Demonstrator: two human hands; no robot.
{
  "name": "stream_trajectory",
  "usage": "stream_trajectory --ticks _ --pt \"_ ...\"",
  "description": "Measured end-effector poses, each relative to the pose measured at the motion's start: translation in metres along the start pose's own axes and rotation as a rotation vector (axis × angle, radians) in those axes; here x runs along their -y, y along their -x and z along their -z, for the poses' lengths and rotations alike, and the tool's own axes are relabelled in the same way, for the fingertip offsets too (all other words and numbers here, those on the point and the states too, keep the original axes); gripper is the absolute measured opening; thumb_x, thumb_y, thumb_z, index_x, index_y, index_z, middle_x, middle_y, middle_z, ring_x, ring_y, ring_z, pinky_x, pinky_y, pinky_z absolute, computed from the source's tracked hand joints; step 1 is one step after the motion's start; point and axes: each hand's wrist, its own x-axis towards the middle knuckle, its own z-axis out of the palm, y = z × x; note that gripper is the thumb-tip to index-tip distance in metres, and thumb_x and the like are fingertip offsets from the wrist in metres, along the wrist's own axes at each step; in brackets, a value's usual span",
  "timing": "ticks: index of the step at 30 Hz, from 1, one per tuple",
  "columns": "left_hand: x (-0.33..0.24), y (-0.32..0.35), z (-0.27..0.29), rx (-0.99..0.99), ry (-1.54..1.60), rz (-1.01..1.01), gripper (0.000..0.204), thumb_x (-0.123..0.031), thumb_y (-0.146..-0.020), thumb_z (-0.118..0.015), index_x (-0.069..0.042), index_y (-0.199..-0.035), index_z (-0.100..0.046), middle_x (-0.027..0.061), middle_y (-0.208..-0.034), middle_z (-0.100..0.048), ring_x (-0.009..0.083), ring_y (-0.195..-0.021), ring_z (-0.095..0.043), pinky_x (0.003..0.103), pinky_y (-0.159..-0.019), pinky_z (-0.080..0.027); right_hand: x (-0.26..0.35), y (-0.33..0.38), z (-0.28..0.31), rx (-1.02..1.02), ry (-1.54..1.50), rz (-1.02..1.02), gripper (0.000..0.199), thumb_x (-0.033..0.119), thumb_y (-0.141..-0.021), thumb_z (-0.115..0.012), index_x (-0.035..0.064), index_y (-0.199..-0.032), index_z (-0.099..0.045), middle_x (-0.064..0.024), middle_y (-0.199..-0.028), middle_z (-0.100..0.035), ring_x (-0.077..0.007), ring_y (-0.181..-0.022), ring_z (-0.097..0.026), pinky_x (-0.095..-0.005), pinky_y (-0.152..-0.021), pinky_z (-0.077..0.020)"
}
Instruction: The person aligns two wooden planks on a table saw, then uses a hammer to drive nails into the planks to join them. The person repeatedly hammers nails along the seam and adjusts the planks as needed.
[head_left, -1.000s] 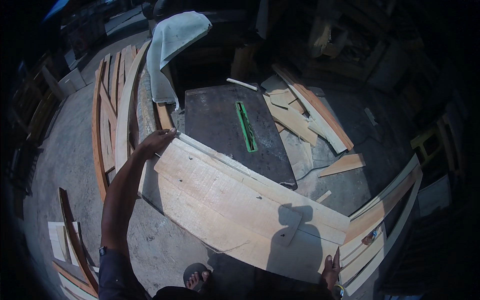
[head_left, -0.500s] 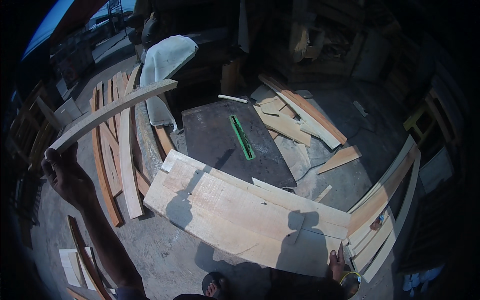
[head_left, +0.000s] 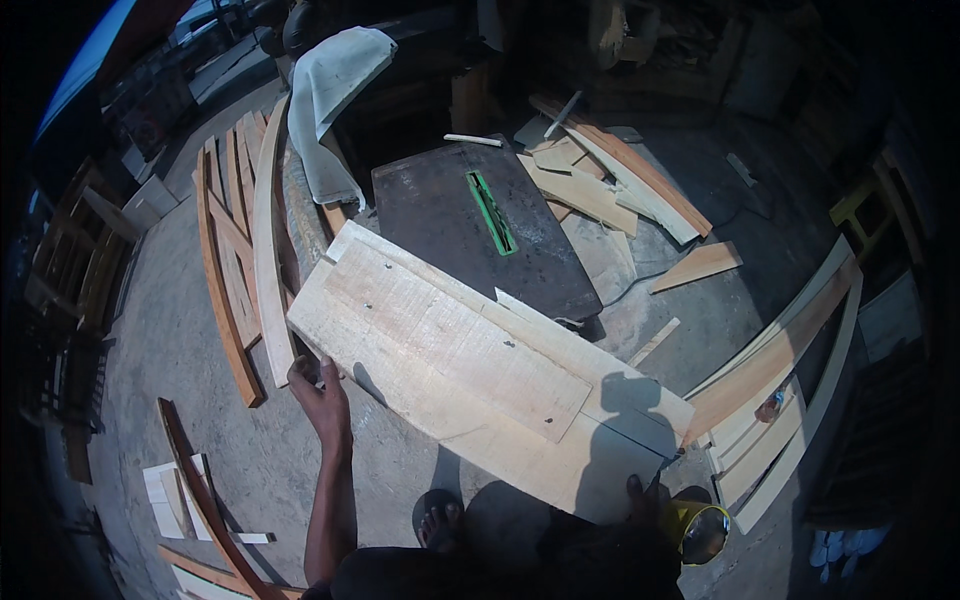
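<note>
Both hands, left hand (head_left: 318, 392) and right hand (head_left: 636, 492), grip the wide board's (head_left: 470, 370) edges.

Wide flat board of pale cream wood (head_left: 470, 375), straw-toned grain streaks, a few small dark dots across its face; the shadowed near end turns grey-brown beside the right hand (head_left: 636, 490). Left hand (head_left: 318, 392) at the board's far corner; just left of it a long curved strip of pale wood (head_left: 268, 250) and curved orange-brown wooden slats (head_left: 222, 290). Beyond the board, a dark brown-black square saw table (head_left: 470, 225) with a bright green slot insert (head_left: 493, 212). Grey-white crumpled cloth (head_left: 335, 100) farther off. Yellow round tin (head_left: 700, 525) just right of the right hand. Dull grey concrete floor (head_left: 180, 360)
</note>
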Motion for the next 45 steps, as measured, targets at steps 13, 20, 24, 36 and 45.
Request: stream_trajectory --ticks 13,20,24,36,45 --pt "0.122 0.074 0.042 0.483 1.119 0.758 0.071 -0.049 -0.099 -0.071 -0.005 -0.150 -0.048 0.0128 -0.146 -0.061 0.0315 -0.138 -0.057 0.048 -0.116 -0.046 0.041 0.000 -0.073 0.816 0.251 -0.289 0.083 0.017 -0.085 -0.083 -0.0049 -0.151 -0.038 -0.0192 -0.133 -0.061 -0.0228 -0.099 -0.071 -0.0389 -0.071 -0.0595" --pt "0.194 0.192 0.117 0.276 1.237 1.076 0.044 -0.033 -0.101 -0.073 -0.007 -0.134 -0.061 0.0128 -0.141 -0.064 0.0317 -0.134 -0.060 0.050 -0.113 -0.049 0.000 -0.002 -0.068 0.886 0.078 -0.258 0.089 0.024 -0.088 -0.080 -0.0018 -0.159 -0.033 -0.0165 -0.148 -0.054 -0.0311 -0.141 -0.049 -0.0454 -0.118 -0.0368" --pt "0.208 0.242 0.119 0.109 1.159 1.246 0.034 -0.032 -0.100 -0.075 -0.010 -0.123 -0.065 0.0154 -0.132 -0.066 0.0346 -0.129 -0.062 0.052 -0.110 -0.052 -0.009 -0.015 -0.062 0.880 -0.072 -0.434 0.084 0.020 -0.091 -0.076 -0.0016 -0.160 -0.035 -0.0161 -0.149 -0.054 -0.0317 -0.142 -0.048 -0.0443 -0.119 -0.0361" --pt "0.293 0.192 0.138 -0.025 1.035 1.059 0.036 -0.035 -0.101 -0.074 -0.010 -0.124 -0.062 0.0059 -0.118 -0.066 0.0176 -0.099 -0.062 0.034 -0.088 -0.051 -0.012 -0.005 -0.096 1.195 0.184 -0.359 0.068 0.025 -0.099 -0.075 0.0070 -0.157 -0.045 -0.0107 -0.142 -0.062 -0.0226 -0.136 -0.054 -0.0370 -0.113 -0.0430" --pt "0.253 0.110 0.171 -0.032 0.617 0.915 0.032 -0.035 -0.103 -0.072 -0.006 -0.111 -0.061 0.0037 -0.103 -0.062 0.0151 -0.089 -0.058 0.032 -0.078 -0.048 0.017 -0.086 -0.044 0.431 0.671 0.053 0.032 0.023 -0.100 -0.067 0.0093 -0.129 -0.071 -0.0172 -0.107 -0.077 -0.0313 -0.098 -0.075 -0.0406 -0.088 -0.0573"
